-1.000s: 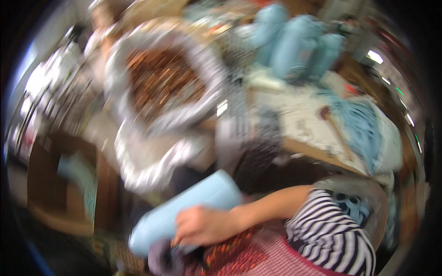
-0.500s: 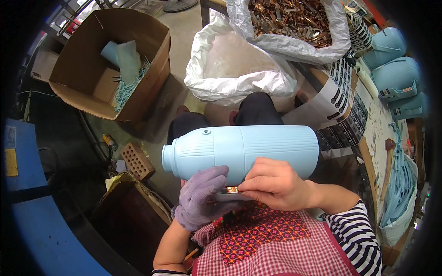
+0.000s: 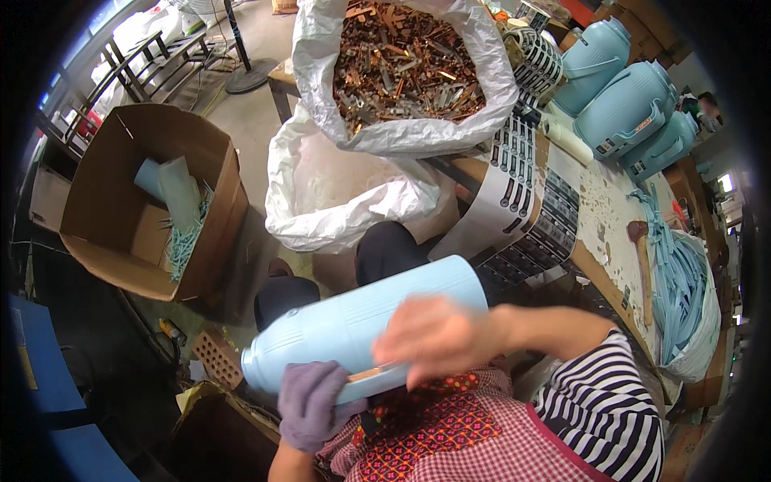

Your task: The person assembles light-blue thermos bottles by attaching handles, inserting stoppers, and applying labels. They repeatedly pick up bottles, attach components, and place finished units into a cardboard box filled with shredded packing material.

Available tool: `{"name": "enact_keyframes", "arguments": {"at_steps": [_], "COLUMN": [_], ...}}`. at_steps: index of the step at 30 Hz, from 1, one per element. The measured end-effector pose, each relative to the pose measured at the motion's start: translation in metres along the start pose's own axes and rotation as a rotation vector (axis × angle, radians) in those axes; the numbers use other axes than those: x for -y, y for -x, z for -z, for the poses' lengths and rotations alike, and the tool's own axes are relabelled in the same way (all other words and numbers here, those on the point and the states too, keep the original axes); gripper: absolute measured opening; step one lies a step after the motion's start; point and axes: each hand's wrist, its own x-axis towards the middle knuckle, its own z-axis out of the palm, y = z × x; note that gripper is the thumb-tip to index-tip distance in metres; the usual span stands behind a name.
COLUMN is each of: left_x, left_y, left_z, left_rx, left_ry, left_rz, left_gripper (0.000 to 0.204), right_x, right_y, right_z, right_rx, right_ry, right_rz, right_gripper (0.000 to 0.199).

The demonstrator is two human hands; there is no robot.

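Observation:
A light-blue thermos flask casing (image 3: 353, 321) lies tilted across my lap, its neck at the lower left. My left hand (image 3: 312, 406), in a grey-purple knitted glove, is closed round the neck-side end of its handle (image 3: 381, 381). A copper-coloured strip (image 3: 365, 374) shows along the handle beside the glove. Over the casing's wide end hovers my bare right hand (image 3: 438, 337), smeared by motion. Whether its fingers hold anything cannot be made out.
A white sack (image 3: 498, 100) of copper and silvery metal strips stands ahead, above another white sack (image 3: 361, 221). An open cardboard box (image 3: 96, 193) is at left. Finished blue flasks (image 3: 622, 108), a hammer (image 3: 642, 265) and a sack of blue strips (image 3: 683, 313) are at right.
My view has swung to the right. The casing has tilted, its wide end higher. My right hand has come away from the copper strip and is moving quickly. My left hand stays on the handle.

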Motion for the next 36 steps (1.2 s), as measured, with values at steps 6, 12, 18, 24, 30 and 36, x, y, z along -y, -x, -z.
{"name": "enact_keyframes", "arguments": {"at_steps": [6, 12, 18, 24, 30, 36], "left_x": [-0.008, 0.007, 0.012, 0.014, 0.016, 0.019], "left_y": [-0.062, -0.058, -0.067, -0.067, -0.066, -0.065], "left_z": [0.019, 0.002, 0.0, 0.001, -0.008, -0.006], "left_rx": [0.329, 0.287, 0.309, 0.29, 0.234, 0.294], "left_ry": [0.255, 0.37, 0.401, 0.418, 0.498, 0.574], "left_rz": [0.631, 0.664, 0.674, 0.674, 0.602, 0.726], "left_gripper": [0.025, 0.026, 0.025, 0.025, 0.038, 0.03], "right_x": [-0.129, -0.185, -0.172, -0.091, -0.044, -0.039], "right_y": [-0.048, -0.048, -0.032, -0.05, -0.049, -0.046], "right_z": [0.166, 0.193, 0.176, 0.108, 0.004, -0.012], "right_rx": [-0.421, -0.257, -0.484, -0.261, 0.23, -0.275], "right_ry": [0.955, 0.736, 0.676, -0.384, -0.55, -0.815], "right_rz": [-0.659, -1.005, -0.598, -0.821, -0.849, -0.93], "right_gripper": [0.021, 0.026, 0.023, 0.024, 0.022, 0.032]}}
